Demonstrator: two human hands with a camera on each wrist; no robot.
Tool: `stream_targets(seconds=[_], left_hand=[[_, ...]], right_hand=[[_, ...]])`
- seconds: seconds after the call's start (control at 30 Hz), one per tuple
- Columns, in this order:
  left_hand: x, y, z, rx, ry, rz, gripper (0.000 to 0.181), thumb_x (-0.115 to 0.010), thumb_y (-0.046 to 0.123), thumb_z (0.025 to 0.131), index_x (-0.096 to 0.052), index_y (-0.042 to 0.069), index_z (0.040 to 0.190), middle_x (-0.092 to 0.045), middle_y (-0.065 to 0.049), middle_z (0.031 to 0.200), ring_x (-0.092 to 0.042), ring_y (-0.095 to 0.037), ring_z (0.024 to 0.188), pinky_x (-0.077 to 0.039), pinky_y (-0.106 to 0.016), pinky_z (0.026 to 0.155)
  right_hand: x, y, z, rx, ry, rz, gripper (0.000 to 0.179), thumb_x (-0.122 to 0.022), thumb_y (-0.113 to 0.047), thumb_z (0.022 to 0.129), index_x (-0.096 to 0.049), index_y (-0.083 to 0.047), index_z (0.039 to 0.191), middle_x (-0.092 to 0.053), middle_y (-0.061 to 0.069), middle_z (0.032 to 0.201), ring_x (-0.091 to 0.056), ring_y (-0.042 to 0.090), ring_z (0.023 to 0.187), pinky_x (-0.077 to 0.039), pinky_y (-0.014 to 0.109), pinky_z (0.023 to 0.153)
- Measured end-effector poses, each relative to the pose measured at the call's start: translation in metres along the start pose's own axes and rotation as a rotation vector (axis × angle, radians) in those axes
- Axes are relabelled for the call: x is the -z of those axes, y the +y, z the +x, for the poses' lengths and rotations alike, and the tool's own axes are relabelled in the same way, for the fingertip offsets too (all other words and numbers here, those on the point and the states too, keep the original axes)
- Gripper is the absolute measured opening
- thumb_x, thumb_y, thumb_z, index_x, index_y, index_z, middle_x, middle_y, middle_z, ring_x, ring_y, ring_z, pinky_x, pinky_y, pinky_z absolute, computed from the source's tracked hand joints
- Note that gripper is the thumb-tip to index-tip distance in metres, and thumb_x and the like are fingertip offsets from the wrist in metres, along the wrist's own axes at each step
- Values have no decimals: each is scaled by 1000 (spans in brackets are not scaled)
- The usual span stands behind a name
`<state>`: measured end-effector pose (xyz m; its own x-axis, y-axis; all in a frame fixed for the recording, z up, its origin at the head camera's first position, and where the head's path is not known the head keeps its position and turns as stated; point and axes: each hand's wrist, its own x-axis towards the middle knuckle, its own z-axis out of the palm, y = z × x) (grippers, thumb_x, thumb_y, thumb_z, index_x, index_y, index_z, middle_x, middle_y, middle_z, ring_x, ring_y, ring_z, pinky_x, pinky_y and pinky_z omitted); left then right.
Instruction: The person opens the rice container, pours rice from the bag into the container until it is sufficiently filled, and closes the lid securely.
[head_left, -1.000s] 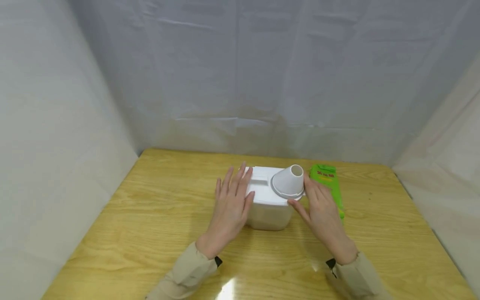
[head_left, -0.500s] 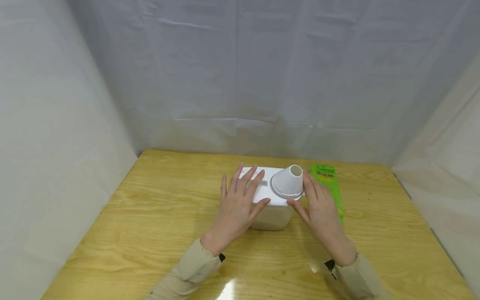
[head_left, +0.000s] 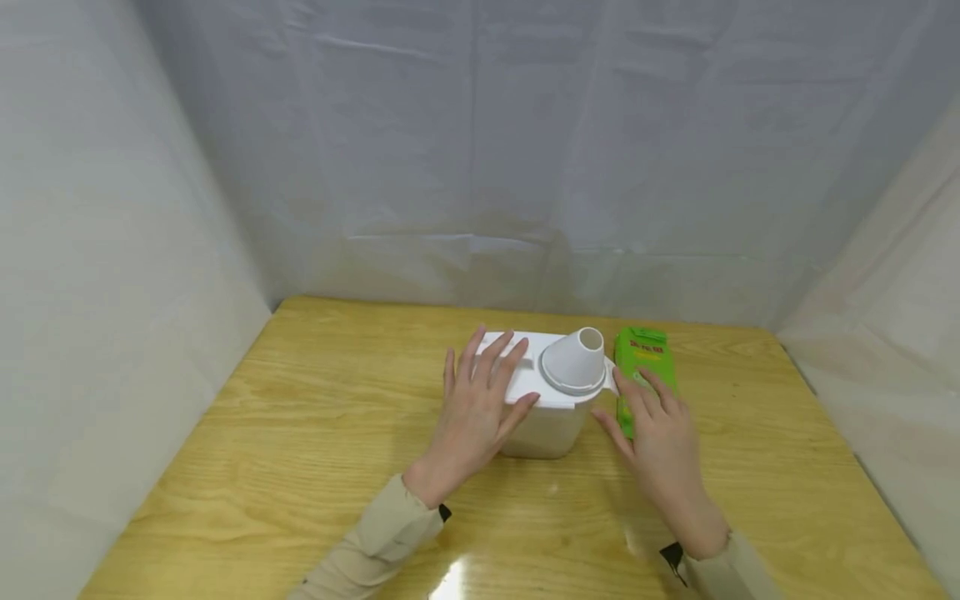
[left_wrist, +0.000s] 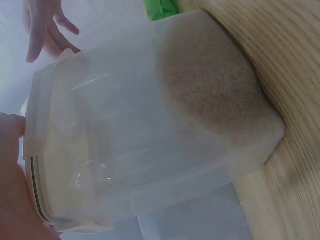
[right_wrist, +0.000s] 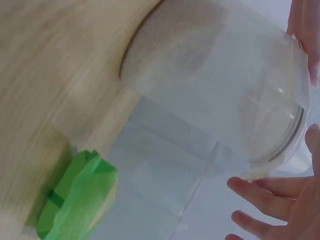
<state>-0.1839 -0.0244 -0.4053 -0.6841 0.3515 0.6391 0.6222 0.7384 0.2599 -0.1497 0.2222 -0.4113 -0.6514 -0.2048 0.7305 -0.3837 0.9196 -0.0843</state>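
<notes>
A translucent plastic storage container stands upright on the table, with brownish grain-like stuff filling its lower part. Its white lid carries a cone-shaped white cup with an opening at its tip and a small tab on the right. My left hand rests on the left part of the lid, fingers spread, thumb along the front edge. Beside the tab is my right hand, fingers loosely bent and thumb apart; in the right wrist view a fingertip lies right at the tab.
A green packet with red print lies just right of the container, partly behind my right hand. The wooden table ends at grey-white sheeting at the back and both sides.
My left hand has slid rightward farther over the lid. My right hand has drawn back from the cone cup to the right and toward me, uncovering the tab. The container stays put.
</notes>
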Motion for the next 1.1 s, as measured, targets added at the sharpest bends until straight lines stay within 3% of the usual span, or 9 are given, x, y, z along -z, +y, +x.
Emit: stream_targets(seconds=[0.2,0.33,0.53,0.77,1.1], left_hand=[[-2,-1,1,5,-17,-2,71,-20,62,105,-43,14,153,-41,-10,157,-22,-38,152,-23,-76,111],[-3,0,0,6,-21,-1,71,-20,62,105,-43,14,153,-41,-11,157,-22,-39,151,-24,-76,110],[-4,1,-1,1,-8,-6,70,-20,61,106,-43,13,152,-41,-12,156,-23,-40,151,-25,-76,110],[-6,1,0,-15,7,2,70,-19,60,106,-43,13,152,-41,-13,156,-23,-41,150,-25,-75,110],[-8,3,0,-50,26,22,68,-18,56,108,-44,10,151,-41,-16,155,-23,-44,149,-24,-75,111]], right_hand=[[-6,-3,-1,-11,3,52,81,-36,-65,102,-65,6,126,-68,25,123,-57,47,122,-48,65,96],[-9,-5,-2,-50,0,129,82,-37,-65,101,-64,9,125,-68,27,120,-59,47,119,-46,63,100],[-9,-7,1,-98,11,186,79,-42,-63,99,-60,6,134,-71,22,117,-60,45,119,-45,61,101],[-11,-16,9,-127,18,150,89,-39,-71,96,-62,8,130,-71,26,110,-62,46,110,-49,60,95],[-16,-21,8,-169,83,212,86,-46,-68,93,-64,10,126,-72,26,99,-64,44,96,-55,59,81]])
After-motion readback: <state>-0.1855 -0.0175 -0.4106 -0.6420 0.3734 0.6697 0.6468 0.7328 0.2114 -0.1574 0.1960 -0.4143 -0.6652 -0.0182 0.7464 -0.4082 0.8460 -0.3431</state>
